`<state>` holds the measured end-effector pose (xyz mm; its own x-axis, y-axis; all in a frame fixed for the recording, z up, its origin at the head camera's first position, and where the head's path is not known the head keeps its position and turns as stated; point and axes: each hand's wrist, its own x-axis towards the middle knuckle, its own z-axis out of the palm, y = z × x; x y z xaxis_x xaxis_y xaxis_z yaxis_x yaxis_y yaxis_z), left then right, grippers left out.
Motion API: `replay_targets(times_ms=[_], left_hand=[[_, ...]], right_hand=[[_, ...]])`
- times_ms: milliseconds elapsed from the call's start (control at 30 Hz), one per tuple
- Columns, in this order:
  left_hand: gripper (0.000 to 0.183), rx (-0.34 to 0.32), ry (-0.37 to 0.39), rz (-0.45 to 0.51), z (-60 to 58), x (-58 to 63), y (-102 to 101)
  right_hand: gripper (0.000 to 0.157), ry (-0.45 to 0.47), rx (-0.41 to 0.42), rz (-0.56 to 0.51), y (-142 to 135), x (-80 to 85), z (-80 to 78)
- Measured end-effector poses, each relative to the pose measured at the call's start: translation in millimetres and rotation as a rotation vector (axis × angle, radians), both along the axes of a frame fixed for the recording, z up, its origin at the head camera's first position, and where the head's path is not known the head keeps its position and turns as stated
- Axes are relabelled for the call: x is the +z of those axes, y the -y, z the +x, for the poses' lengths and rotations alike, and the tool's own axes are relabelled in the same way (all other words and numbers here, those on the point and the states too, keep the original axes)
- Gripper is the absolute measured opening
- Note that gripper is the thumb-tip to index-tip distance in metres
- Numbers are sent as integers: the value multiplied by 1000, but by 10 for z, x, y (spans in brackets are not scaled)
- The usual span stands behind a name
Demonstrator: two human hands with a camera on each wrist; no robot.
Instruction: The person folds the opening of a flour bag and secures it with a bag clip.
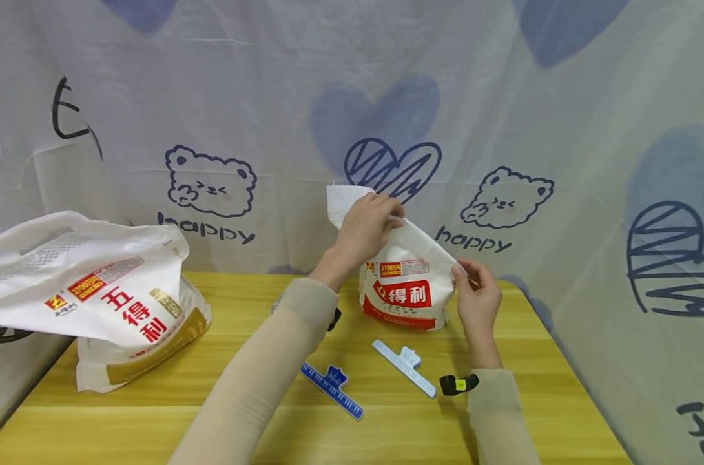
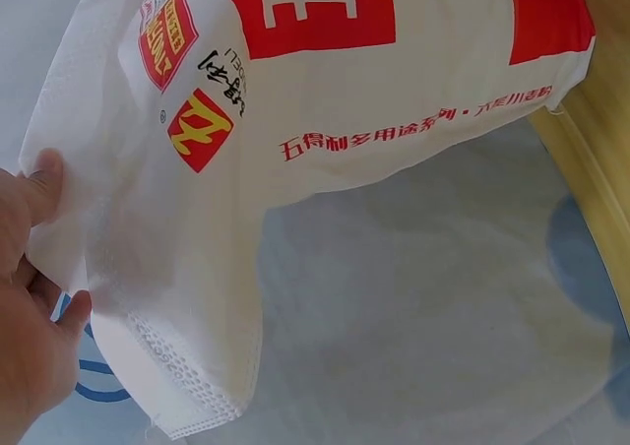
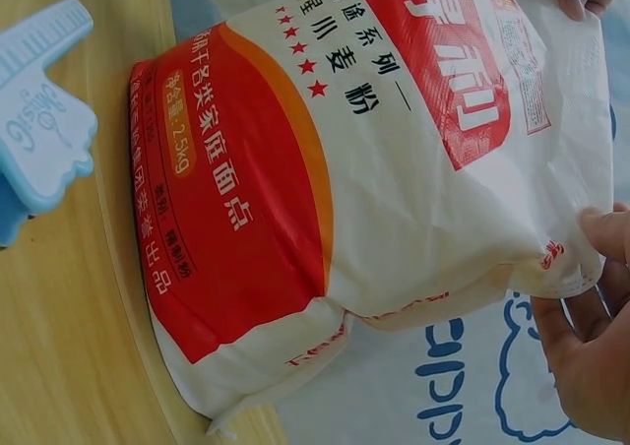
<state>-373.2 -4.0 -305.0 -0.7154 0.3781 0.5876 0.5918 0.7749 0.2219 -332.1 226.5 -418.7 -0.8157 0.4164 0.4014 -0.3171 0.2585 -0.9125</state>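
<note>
Grip of both hands [image 1: 368,225] [image 1: 480,298] on bag [image 1: 407,278], clips [image 1: 332,390] [image 1: 406,369] nearby

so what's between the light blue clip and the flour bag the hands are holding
Just bare wooden tabletop between the light blue clip and the held flour bag; the head and right wrist views both show it.

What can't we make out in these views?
- Head view: one end of the gold-banded bag, cut off by the left edge.
- Head view: the red-banded bag's smallest print, too small.
- Left wrist view: part of the left hand, left edge.
- Right wrist view: part of the pale clip, left edge.
</note>
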Motion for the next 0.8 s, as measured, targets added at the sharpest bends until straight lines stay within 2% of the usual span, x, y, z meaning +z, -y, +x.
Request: replay_targets(times_ms=[367, 667, 800], left_hand=[[17, 7, 8, -36, 25, -23, 24], [17, 10, 26, -35, 36, -43, 11], [17, 16, 28, -30, 41, -25, 19]], right_hand=[[31, -20, 42, -5, -25, 32, 111], [35, -5, 28, 115, -136, 118, 281], [33, -27, 74, 194, -174, 140, 332]])
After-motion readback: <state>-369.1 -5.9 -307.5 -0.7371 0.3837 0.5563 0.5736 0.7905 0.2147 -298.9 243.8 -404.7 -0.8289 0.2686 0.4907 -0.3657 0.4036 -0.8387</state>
